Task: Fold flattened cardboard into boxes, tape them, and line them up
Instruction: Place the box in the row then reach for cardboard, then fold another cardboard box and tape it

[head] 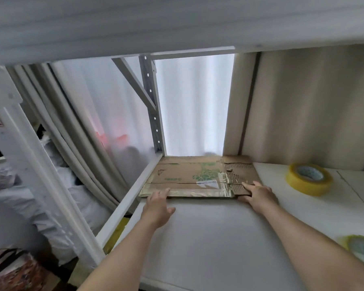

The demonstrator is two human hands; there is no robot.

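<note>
A flattened brown cardboard box [189, 175] with green print and old clear tape lies flat at the far end of the white shelf surface [208, 238]. My left hand [159, 204] reaches its near left edge, fingers stretched out and touching the cardboard. My right hand [259, 195] holds the near right corner, fingers on top and thumb seemingly under the edge. A yellow roll of tape [309, 178] lies on the shelf to the right of the cardboard. A second yellow roll [360, 248] sits at the right edge, partly cut off.
A grey metal shelf post [151, 101] with a diagonal brace stands at the far left corner. Curtains [303, 106] hang behind the shelf. An upper shelf board [177, 22] spans overhead. White bundles [19, 185] and a patterned bag [15, 269] lie left, below.
</note>
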